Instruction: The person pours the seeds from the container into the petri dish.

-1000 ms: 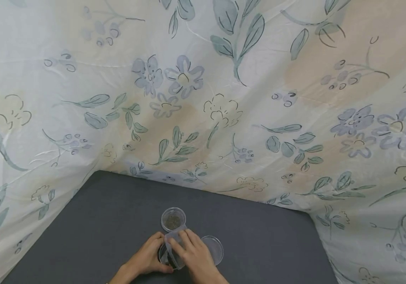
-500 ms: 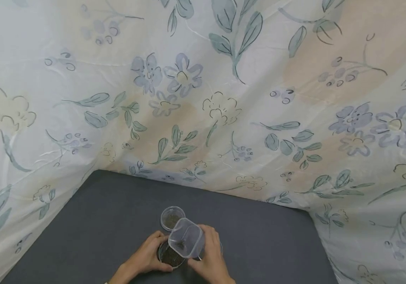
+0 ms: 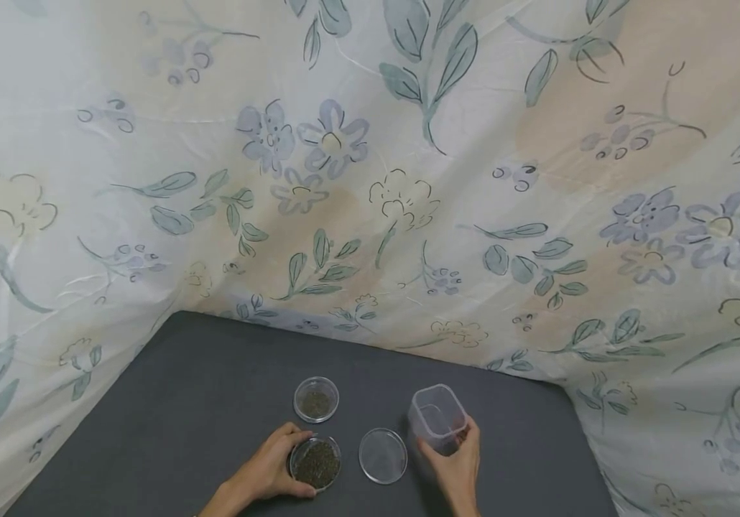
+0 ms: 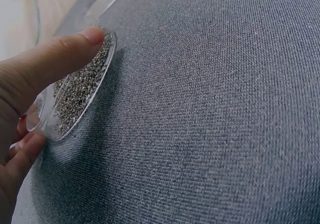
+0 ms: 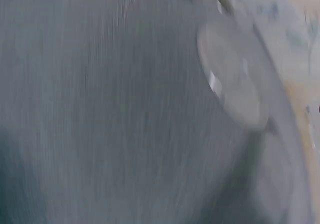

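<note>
My left hand (image 3: pixel 271 463) grips the rim of a round clear petri dish (image 3: pixel 317 465) with brown-grey granules spread in it. In the left wrist view, the thumb lies over the edge of this petri dish (image 4: pixel 82 83), and other fingers curl at its side. My right hand (image 3: pixel 459 463) holds a clear square plastic tub (image 3: pixel 437 413) off to the right, its open top facing up and toward me. Between the hands lies a clear round dish or lid (image 3: pixel 383 457). The right wrist view is blurred; a round clear dish (image 5: pixel 232 78) shows there.
Behind the held dish stands a second petri dish (image 3: pixel 316 400) with fewer granules. All rest on a dark grey cloth-like tabletop (image 3: pixel 228 388). Floral sheeting (image 3: pixel 370 237) hangs around the table's back and sides.
My right hand has carried the tub from over the granule dish, turned it upright and moved it right, uncovering the round clear piece. More granules show in the dish. The left hand stays put.
</note>
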`<state>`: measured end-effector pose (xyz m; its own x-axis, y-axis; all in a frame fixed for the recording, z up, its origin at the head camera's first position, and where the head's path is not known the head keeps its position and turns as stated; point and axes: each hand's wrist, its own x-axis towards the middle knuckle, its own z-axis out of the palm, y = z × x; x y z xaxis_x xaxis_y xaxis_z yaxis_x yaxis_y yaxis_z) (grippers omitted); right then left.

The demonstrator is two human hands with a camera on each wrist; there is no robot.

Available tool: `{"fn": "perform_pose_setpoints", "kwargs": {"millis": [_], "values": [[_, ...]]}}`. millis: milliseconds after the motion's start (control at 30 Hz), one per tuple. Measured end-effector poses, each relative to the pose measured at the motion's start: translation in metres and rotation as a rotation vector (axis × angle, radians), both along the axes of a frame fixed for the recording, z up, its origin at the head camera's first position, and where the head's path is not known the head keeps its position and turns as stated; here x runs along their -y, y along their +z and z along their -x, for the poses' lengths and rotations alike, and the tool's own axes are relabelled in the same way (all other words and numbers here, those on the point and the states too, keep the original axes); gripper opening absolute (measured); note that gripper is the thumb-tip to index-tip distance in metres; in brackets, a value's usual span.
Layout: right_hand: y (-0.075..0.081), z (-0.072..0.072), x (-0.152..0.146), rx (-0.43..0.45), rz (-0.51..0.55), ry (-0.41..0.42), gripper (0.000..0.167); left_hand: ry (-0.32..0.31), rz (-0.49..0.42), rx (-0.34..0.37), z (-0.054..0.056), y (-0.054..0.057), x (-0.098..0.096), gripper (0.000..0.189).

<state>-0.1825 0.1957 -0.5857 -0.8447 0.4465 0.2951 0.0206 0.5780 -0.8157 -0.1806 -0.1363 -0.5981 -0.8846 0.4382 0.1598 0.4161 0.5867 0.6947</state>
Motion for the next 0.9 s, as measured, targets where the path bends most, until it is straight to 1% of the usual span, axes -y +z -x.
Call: {"fn": "perform_pose_setpoints", "kwargs": {"millis": [100,200,333,500,633,733,833,900], "values": [[-0.01,0.001,-0.02,0.013,0.003,-0.072,0.097,0.0,0.002,0.011,0.0,0.001,0.0,0.093],[-0.019,-0.001,-0.034,0.026,0.028,-0.113,0.096,0.001,0.01,0.02,-0.001,0.001,-0.001,0.094],[-0.032,-0.004,-0.043,0.028,0.035,-0.125,0.096,0.005,0.018,0.019,-0.001,0.001,-0.002,0.094],[-0.046,-0.004,-0.045,-0.003,0.024,-0.123,0.097,0.001,0.01,0.023,-0.001,0.002,-0.002,0.094],[-0.049,-0.005,-0.045,-0.03,0.01,-0.117,0.1,0.007,0.019,0.028,-0.001,0.002,-0.003,0.094],[-0.047,-0.01,-0.042,-0.013,0.011,-0.117,0.112,0.014,0.028,0.025,-0.002,0.002,-0.003,0.094],[-0.042,-0.018,-0.034,0.03,0.035,-0.159,0.122,0.016,0.028,0.013,-0.002,0.002,-0.003,0.094],[-0.038,-0.024,-0.024,0.044,0.055,-0.209,0.123,0.015,0.027,0.005,-0.002,0.003,-0.003,0.094]]}}
